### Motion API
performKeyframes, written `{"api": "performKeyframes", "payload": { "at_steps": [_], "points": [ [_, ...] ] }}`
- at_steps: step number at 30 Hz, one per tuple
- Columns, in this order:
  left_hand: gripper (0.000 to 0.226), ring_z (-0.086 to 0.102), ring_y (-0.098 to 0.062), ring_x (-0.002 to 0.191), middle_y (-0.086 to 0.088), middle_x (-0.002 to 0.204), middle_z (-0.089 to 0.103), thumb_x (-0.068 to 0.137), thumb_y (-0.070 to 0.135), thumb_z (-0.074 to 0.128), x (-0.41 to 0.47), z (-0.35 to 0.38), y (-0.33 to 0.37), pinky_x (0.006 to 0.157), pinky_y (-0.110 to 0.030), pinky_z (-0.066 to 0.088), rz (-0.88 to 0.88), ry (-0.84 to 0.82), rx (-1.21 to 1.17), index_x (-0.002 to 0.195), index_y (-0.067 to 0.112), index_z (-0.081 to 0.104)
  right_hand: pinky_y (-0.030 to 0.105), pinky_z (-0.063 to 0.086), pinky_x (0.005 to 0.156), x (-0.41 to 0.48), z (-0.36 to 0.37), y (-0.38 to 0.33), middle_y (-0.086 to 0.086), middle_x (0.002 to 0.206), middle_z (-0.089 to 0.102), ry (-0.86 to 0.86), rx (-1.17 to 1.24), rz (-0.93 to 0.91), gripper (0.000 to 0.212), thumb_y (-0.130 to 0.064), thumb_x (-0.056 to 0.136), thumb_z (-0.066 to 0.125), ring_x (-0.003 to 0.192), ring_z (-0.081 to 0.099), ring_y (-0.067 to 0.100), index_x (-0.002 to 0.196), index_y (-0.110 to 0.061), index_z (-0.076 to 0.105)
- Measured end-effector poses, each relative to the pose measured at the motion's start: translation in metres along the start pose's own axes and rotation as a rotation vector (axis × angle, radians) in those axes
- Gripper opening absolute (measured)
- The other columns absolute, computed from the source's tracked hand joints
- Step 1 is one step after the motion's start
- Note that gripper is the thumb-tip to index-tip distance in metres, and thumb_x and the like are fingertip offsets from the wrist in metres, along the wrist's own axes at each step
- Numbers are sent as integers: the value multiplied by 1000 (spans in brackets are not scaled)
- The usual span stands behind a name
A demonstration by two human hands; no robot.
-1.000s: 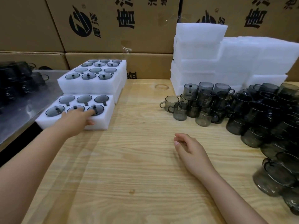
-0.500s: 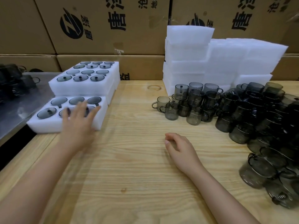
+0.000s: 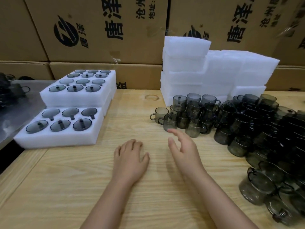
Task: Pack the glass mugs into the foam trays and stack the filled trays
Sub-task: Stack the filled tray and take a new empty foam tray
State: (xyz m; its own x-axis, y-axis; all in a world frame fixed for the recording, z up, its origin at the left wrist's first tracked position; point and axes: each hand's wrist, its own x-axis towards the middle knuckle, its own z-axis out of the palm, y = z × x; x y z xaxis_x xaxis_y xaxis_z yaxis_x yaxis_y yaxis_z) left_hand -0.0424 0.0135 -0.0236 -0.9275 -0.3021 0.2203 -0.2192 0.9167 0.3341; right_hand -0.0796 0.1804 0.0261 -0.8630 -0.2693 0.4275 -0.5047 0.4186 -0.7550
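A filled white foam tray with several smoky glass mugs in its holes lies at the table's left edge. Behind it stands a stack of filled trays. A big heap of loose grey glass mugs covers the right side. Empty foam trays are piled at the back. My left hand rests on the table with fingers relaxed, holding nothing, to the right of the near tray. My right hand hovers open just short of the nearest loose mugs.
The wooden table shows bare wood in front. Printed cardboard boxes form a wall behind. A metal surface with more dark mugs lies at the far left.
My left hand left the near filled tray and came back right to the table's middle. My right hand lifted off the table and moved forward toward the loose mugs.
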Motion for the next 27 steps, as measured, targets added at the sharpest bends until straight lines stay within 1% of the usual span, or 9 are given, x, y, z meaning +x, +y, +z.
{"api": "performKeyframes", "payload": {
  "at_steps": [3, 5, 9, 12, 14, 16, 18, 23, 27],
  "points": [
    [48, 26, -11, 137, 9, 147, 35, 91, 52, 41, -2, 0, 2, 112, -34, 13, 2, 11, 25, 135, 32, 42, 32, 37, 101, 64, -7, -23, -2, 119, 56, 166, -51, -109, 32, -8, 91, 53, 115, 49, 18, 123, -11, 56],
    [47, 27, -10, 136, 11, 146, 35, 90, 53, 40, -2, 0, 1, 112, -33, 14, 6, 15, 35, 133, 34, 41, 33, 33, 105, 118, -14, -35, 5, 131, 49, 185, -147, -137, 41, -10, 90, 51, 122, 44, 23, 131, -8, 48],
    [51, 26, -8, 136, 13, 146, 32, 88, 56, 31, -2, 1, 2, 112, -33, 13, 8, 2, 69, 134, 36, 39, 36, 26, 109, 219, -38, -45, 2, 157, 9, 114, -433, -108, 66, -13, 90, 51, 137, 26, 27, 148, -11, 18],
    [56, 31, -10, 136, 10, 144, 37, 82, 56, 30, -1, 1, 4, 112, -36, 15, 5, 15, 45, 131, 33, 45, 41, 43, 89, 269, -64, -49, -9, 159, -7, 163, -637, -112, 78, -7, 87, 50, 125, 38, 32, 151, -18, 7],
    [53, 45, -15, 128, 4, 135, 50, 80, 53, 36, -1, -2, 7, 108, -43, 27, 3, 28, 22, 122, 28, 57, 40, 44, 84, 293, -78, -46, -8, 159, -4, 155, -723, -95, 79, -8, 87, 51, 123, 41, 33, 151, -19, 6],
    [50, 62, -22, 110, -1, 116, 64, 74, 49, 38, -1, -4, 8, 95, -48, 43, 11, 59, 1, 104, 22, 68, 40, 40, 87, 308, -85, -40, 2, 156, 13, 81, -779, -43, 71, -10, 88, 51, 126, 38, 34, 150, -15, 15],
    [49, 66, -23, 103, -2, 110, 68, 72, 48, 38, -2, -4, 9, 89, -48, 48, 2, 71, 9, 98, 21, 71, 41, 38, 80, 313, -83, -33, 12, 146, 27, 43, -843, -12, 61, -9, 89, 49, 124, 35, 37, 145, -11, 25],
    [49, 65, -22, 104, -2, 111, 67, 73, 48, 38, -1, -4, 8, 91, -48, 47, 3, 84, -1, 99, 22, 70, 39, 36, 70, 309, -71, -27, 20, 127, 35, 200, -840, -57, 34, -1, 93, 43, 107, 41, 39, 127, -4, 42],
    [56, 44, -17, 129, 3, 135, 50, 81, 54, 29, -3, 1, 6, 108, -43, 26, -11, 21, -12, 122, 28, 56, 35, 39, 78, 284, -76, -39, 15, 129, 36, 299, -605, -87, 35, -6, 92, 43, 109, 44, 36, 127, -10, 45]
  ]
}}
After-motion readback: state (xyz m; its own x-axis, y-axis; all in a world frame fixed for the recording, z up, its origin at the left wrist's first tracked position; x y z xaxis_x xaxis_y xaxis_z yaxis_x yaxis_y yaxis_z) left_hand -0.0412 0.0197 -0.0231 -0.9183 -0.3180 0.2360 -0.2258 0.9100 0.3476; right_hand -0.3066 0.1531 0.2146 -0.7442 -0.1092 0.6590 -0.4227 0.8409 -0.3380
